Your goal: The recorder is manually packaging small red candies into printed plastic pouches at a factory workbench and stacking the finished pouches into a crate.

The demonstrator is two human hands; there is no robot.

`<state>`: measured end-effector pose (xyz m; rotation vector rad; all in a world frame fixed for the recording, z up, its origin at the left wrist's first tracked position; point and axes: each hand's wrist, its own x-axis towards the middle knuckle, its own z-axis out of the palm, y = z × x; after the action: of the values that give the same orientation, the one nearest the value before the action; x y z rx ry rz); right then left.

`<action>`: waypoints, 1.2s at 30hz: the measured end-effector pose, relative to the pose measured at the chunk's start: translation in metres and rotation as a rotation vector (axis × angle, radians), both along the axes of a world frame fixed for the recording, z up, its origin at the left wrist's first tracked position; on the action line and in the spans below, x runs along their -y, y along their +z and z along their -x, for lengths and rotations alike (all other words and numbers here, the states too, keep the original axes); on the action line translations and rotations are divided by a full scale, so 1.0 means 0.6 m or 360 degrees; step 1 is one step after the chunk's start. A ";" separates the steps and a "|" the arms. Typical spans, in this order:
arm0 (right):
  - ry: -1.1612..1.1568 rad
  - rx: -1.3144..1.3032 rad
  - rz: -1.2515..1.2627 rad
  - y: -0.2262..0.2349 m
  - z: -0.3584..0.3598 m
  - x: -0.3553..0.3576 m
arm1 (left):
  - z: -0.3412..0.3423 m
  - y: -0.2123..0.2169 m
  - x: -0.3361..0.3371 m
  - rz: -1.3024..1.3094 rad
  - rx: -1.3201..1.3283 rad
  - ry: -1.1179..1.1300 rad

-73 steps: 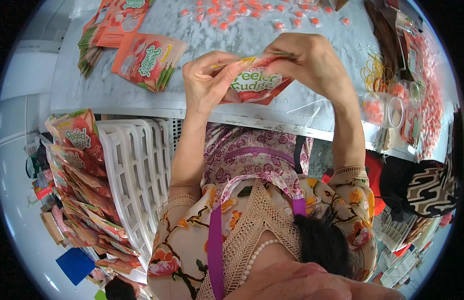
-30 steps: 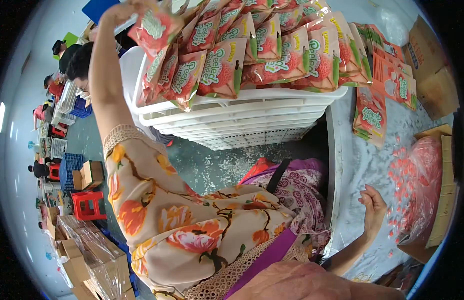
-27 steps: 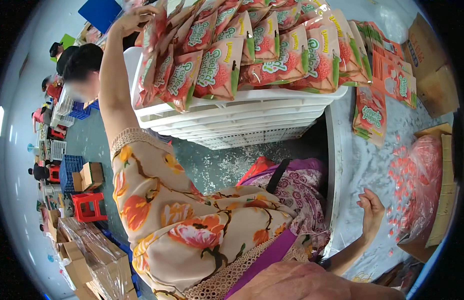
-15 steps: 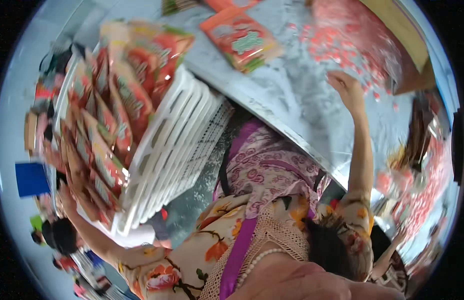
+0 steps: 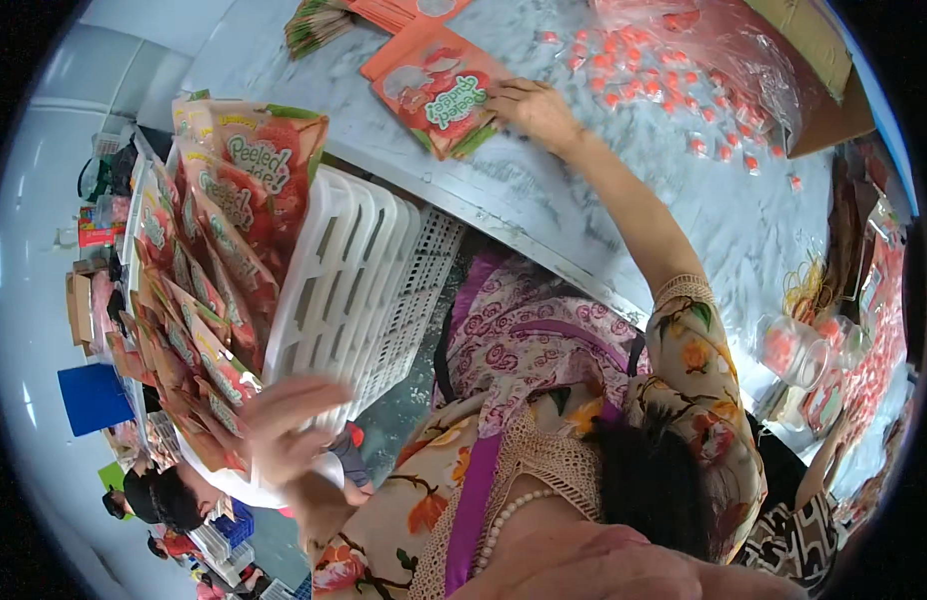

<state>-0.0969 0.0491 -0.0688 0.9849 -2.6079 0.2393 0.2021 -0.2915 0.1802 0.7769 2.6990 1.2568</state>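
Note:
My right hand (image 5: 532, 112) is on the worktable, closed at the right edge of a flat red-orange pouch (image 5: 424, 85) with a green-lettered front. Its fingers lie together over the pouch's edge. Motion blurs my left hand (image 5: 289, 425), raised over the near corner of a white plastic crate (image 5: 309, 270). Whether its fingers are apart or closed does not show. Many filled red pouches (image 5: 249, 150) stand upright and packed in that crate, the top one of a stack.
Small wrapped red candies (image 5: 674, 80) are scattered at the back right, beside a plastic-lined cardboard box (image 5: 834, 120). More flat pouches (image 5: 399, 12) lie at the back. At the right are clear plastic jars (image 5: 794, 350) and yellow rubber bands (image 5: 809, 290). Another person (image 5: 169, 495) is at the lower left.
My right hand has moved left from beside the candies to the pouch. My left hand has come away from the crate's far left side toward me, over its near corner.

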 end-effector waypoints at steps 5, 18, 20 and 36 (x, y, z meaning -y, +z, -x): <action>0.0104 -0.0108 0.0428 0.044 -0.049 -0.029 | 0.222 -0.228 -0.239 -0.0299 0.0098 -0.0029; -0.1013 -0.0164 0.0591 -0.029 -0.100 -0.430 | 0.542 -0.399 -0.656 0.0206 -0.0986 -0.0232; -0.1059 -0.0225 0.0585 -0.041 -0.116 -0.407 | 0.529 -0.404 -0.672 0.0295 -0.0872 -0.0287; -0.1041 0.0483 0.2422 0.052 -0.426 -0.387 | 0.379 -0.352 -0.563 -0.0046 -0.0465 -0.0563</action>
<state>0.1586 0.2814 -0.0375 -0.4408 -1.8480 1.8315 -0.0251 0.0464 -0.0310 1.4678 2.5844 1.1766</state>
